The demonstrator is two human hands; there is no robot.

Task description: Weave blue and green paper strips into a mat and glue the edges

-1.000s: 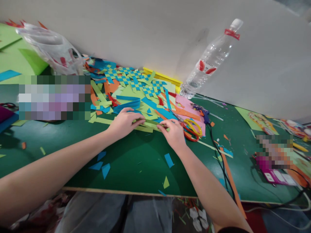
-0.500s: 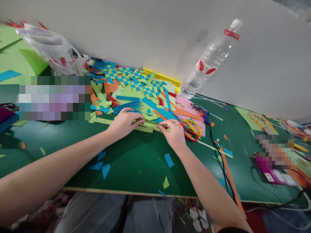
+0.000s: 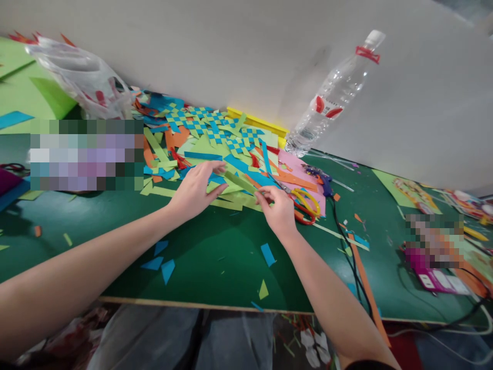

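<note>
A green paper strip (image 3: 241,181) slants between my hands above the table. Its right end is pinched by the thumb and fingers of my right hand (image 3: 278,208). My left hand (image 3: 194,191) is open at the strip's other end, thumb and fingers apart, and whether a fingertip touches the strip I cannot tell. More green strips (image 3: 227,202) lie on the table just below and behind the hands. Scissors (image 3: 306,204) with yellow and red handles lie right beside my right hand. Blue strips (image 3: 203,155) rest behind my left hand.
Blue-and-green woven paper pieces (image 3: 211,128) lie heaped at the back. A plastic bottle (image 3: 333,97) stands by the wall, a white plastic bag (image 3: 87,77) back left. A black cable (image 3: 348,257) runs down the right. Blue scraps (image 3: 167,270) dot the green table (image 3: 223,262).
My left hand has opened from its pinch on the strip, thumb and fingers now spread. My right hand keeps its pinch and has shifted slightly right; more of the strip shows.
</note>
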